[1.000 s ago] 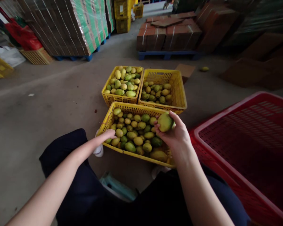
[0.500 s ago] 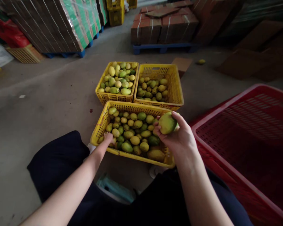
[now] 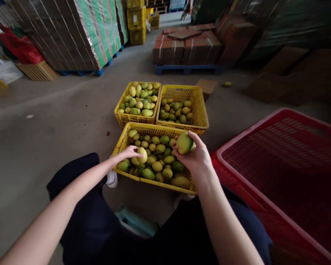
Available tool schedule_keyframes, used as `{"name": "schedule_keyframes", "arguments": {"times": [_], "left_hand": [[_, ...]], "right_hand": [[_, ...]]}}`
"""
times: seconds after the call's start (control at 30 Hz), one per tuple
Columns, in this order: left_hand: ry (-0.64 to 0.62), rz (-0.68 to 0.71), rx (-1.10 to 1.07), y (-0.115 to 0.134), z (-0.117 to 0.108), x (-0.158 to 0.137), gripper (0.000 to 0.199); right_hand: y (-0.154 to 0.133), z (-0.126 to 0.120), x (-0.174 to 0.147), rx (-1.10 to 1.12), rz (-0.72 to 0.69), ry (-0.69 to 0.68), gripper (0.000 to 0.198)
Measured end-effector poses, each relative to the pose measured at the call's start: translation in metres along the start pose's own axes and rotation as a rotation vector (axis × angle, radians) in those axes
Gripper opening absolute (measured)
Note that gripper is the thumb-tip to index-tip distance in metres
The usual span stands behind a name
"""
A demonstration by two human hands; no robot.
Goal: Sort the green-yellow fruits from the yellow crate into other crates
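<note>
In the head view, my right hand (image 3: 194, 152) is wrapped around a large green-yellow lemon (image 3: 185, 143), held up over the right side of the front yellow crate (image 3: 165, 187). My left hand (image 3: 131, 152) grips a yellow lemon (image 3: 142, 155) between thumb and fingers, just above the fruit at the crate's left side. Many yellow and green lemons (image 3: 157, 166) lie loose in this crate. The undersides of both held lemons are partly hidden.
Behind stand a well-filled yellow crate (image 3: 121, 118) and a partly filled one (image 3: 200, 106). A big red basket (image 3: 223, 156) is close on my right. Farther off are boxes on a blue pallet (image 3: 187, 69), wrapped stacks (image 3: 99, 33) and a stray fruit (image 3: 227, 84) on the floor.
My left hand has risen from among the fruit and moved right, now with a yellow lemon in it. My right hand still holds its green-yellow lemon. The view has tilted up slightly.
</note>
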State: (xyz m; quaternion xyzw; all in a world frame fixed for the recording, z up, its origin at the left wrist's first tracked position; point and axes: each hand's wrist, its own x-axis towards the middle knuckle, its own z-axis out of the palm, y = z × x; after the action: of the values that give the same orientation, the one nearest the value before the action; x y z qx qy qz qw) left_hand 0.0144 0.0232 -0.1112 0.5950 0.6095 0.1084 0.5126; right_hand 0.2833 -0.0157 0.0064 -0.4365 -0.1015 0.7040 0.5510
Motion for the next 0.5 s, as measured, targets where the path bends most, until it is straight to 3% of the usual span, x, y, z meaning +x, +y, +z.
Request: {"name": "schedule_keyframes", "arguments": {"times": [0.13,0.2,0.33,0.5], "left_hand": [[-0.125,0.092,-0.743,0.052,-0.019,-0.038,0.049],[-0.108,0.174,-0.971,0.077,-0.026,-0.06,0.044],[-0.054,0.295,-1.078,0.11,-0.035,-0.082,0.04],[0.035,0.368,-1.001,0.118,-0.03,-0.072,0.052]], "right_hand": [[0.009,0.011,-0.004,-0.038,-0.036,0.0,0.027],[0.013,0.018,-0.01,-0.085,-0.076,-0.013,0.028],[0.021,0.03,-0.025,-0.181,-0.261,-0.026,0.038],[0.03,0.027,-0.026,-0.368,-0.447,-0.028,0.042]]}}
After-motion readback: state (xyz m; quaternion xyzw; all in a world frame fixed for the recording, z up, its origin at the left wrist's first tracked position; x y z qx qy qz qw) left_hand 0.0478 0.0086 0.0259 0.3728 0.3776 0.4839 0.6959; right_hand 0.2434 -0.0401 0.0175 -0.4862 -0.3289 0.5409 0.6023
